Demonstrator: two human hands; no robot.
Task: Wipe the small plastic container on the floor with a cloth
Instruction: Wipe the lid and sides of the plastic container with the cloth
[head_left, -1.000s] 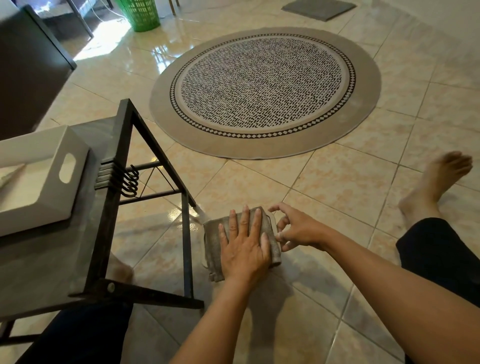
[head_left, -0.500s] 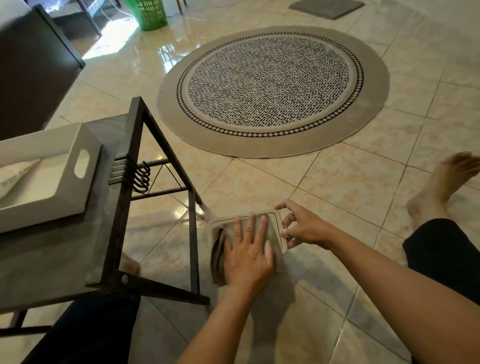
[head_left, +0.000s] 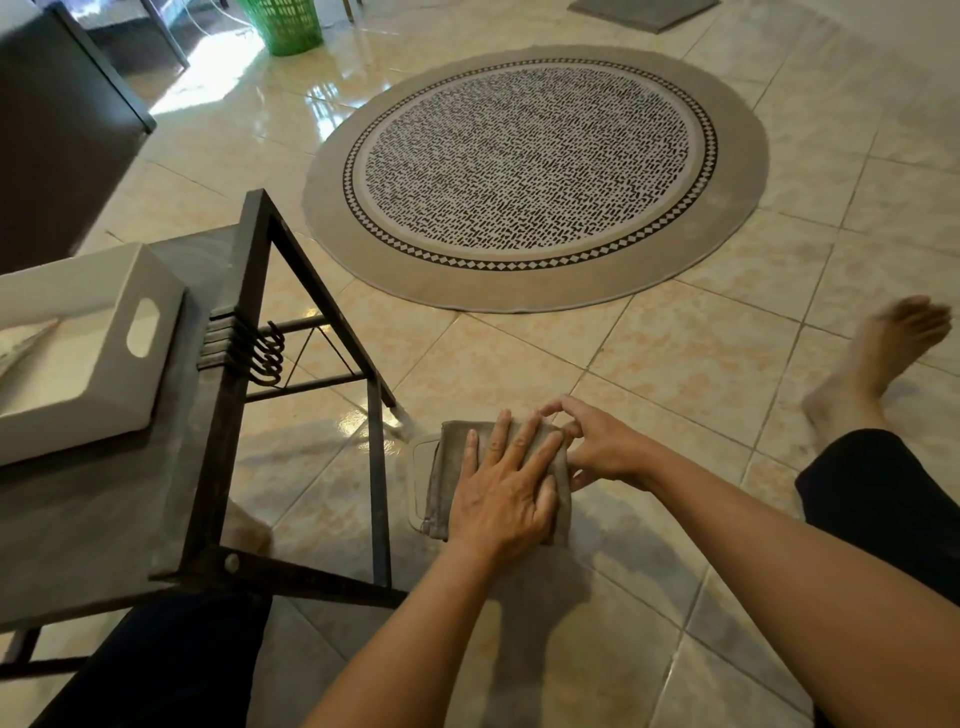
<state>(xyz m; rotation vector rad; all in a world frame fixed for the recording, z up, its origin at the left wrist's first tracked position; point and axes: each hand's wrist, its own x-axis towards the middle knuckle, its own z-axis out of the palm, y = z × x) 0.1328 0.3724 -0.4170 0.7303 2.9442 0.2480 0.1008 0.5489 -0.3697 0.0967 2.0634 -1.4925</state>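
Note:
A small pale plastic container (head_left: 417, 470) lies flat on the tiled floor beside the table leg; only its left rim shows. A folded grey-brown cloth (head_left: 451, 470) covers the rest of it. My left hand (head_left: 501, 493) lies palm-down on the cloth with fingers stretched out, pressing it onto the container. My right hand (head_left: 597, 449) is at the container's right far edge, fingertips pinched at the rim next to the cloth.
A black metal-framed table (head_left: 228, 415) with a grey top stands at the left, with a white tray (head_left: 104, 364) on it. A round patterned rug (head_left: 535, 171) lies beyond. My bare foot (head_left: 878, 358) rests at the right. A green basket (head_left: 283, 26) stands far off.
My left hand slid the cloth back toward me, then forward and right over the container. The left rim is now uncovered. My right hand stayed at the right edge.

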